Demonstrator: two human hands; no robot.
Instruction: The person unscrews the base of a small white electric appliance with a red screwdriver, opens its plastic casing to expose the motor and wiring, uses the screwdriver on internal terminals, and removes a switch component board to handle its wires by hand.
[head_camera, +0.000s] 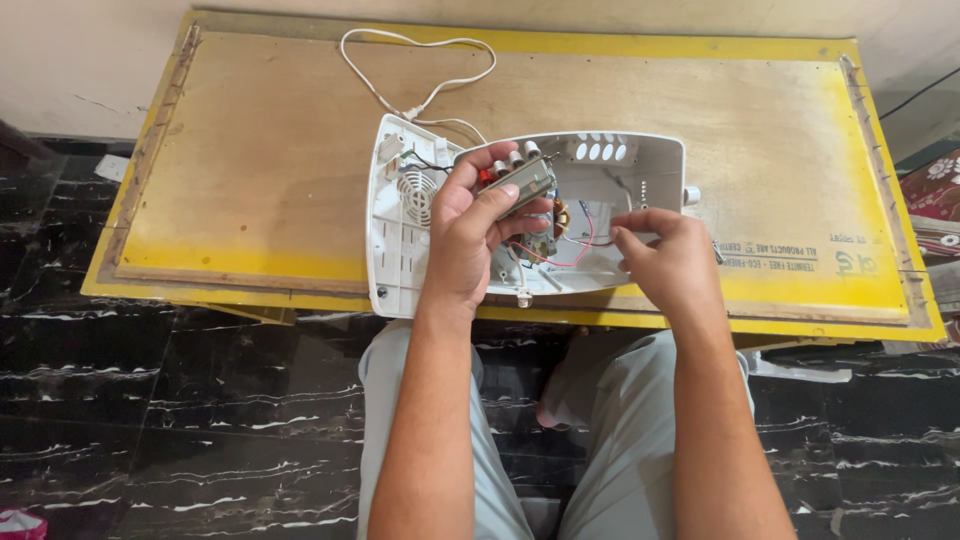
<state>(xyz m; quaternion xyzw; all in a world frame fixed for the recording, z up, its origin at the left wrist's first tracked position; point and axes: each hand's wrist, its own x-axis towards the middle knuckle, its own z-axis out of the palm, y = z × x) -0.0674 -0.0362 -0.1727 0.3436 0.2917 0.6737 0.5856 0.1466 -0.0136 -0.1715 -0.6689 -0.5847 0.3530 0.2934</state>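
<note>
Two hands work over the open white casing (640, 165). My left hand (470, 235) grips the metal motor block (522, 183), lifted above it (wires still attached); my right hand (672, 258) pinches a thin wire. Next needs gentle pulling, I think.

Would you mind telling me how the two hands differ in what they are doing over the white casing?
The left hand is closed around a small metal part with wires; the right hand holds no part that can be seen, its fingertips pinched together. The left hand is lifted above the white casing's middle; the right hand sits at its right end, near the red wire. Both are bare and work over the open casing on the yellow-edged board.
</note>
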